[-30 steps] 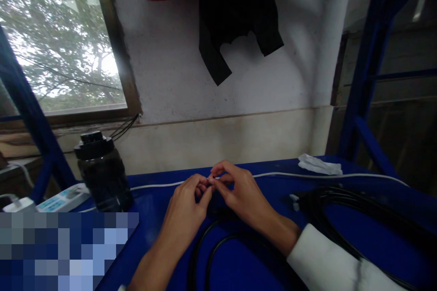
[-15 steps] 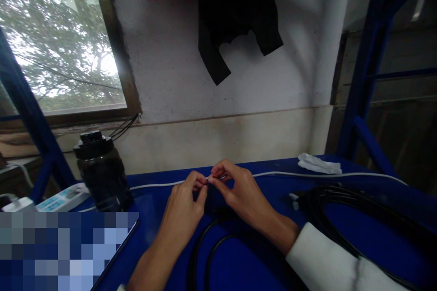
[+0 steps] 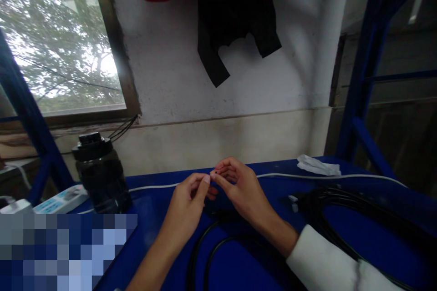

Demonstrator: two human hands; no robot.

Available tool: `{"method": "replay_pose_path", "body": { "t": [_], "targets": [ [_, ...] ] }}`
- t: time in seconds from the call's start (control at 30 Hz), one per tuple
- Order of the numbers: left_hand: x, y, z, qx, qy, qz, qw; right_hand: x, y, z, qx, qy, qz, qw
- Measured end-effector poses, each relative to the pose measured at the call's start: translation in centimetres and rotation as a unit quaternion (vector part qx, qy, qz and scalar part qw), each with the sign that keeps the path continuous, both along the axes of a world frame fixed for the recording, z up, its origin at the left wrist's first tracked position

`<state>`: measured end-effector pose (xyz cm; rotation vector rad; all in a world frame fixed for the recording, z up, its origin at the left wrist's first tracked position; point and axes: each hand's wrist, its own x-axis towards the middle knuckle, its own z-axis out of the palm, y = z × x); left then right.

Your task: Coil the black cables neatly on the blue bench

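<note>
My left hand point(image 3: 191, 195) and my right hand point(image 3: 241, 186) meet at the fingertips above the blue table point(image 3: 146, 232). The right thumb and index finger pinch a tiny dark thing point(image 3: 216, 173), too small to name. My left thumb presses on its curled fingers close beside it; what they hold, if anything, is hidden. Behind both hands a white cable point(image 3: 280, 175) runs across the table. Under and in front of them lies a black cable point(image 3: 211, 254) in loose loops.
A dark bottle point(image 3: 102, 177) and a white power strip point(image 3: 63, 199) stand at left. A black cable coil point(image 3: 317, 209) and crumpled white tissue point(image 3: 317, 165) lie at right. Blue frame posts point(image 3: 362, 72) rise at both sides. A black bag point(image 3: 239, 9) hangs on the wall.
My left thumb has moved up onto its fingertips, and its other fingers reach out more beneath my right hand. The small dark thing now shows at my right fingertips.
</note>
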<state>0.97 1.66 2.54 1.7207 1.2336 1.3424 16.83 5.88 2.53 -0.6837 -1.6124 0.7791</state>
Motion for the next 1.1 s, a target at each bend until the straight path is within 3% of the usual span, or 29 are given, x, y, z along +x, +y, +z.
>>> {"method": "replay_pose_path", "body": {
  "t": [0.17, 0.37, 0.63, 0.73, 0.87, 1.1],
  "targets": [
    [-0.1, 0.1, 0.0, -0.027, -0.047, 0.006, 0.999, 0.1, -0.1, 0.1, -0.024, -0.001, -0.017, 1.000],
    [-0.6, 0.4, 0.1, -0.007, -0.061, 0.054, 0.997, -0.1, 0.0, -0.2, -0.044, -0.019, 0.030, 0.998],
    [-0.8, 0.4, 0.3, 0.031, -0.039, 0.087, 0.995, 0.0, -0.7, -0.5, 0.035, -0.140, 0.016, 0.989],
    [-1.3, 0.5, 0.0, 0.056, 0.051, 0.142, 0.987, 0.0, -0.9, -0.7, 0.059, -0.189, 0.020, 0.980],
    [-2.4, 0.4, -0.6, 0.058, 0.223, 0.204, 0.951, 0.1, -1.1, -0.9, 0.063, -0.240, 0.013, 0.969],
    [-3.2, 0.1, -0.7, 0.024, 0.361, 0.231, 0.903, 0.1, -1.3, -0.6, 0.060, -0.274, 0.019, 0.960]
  ]
}}
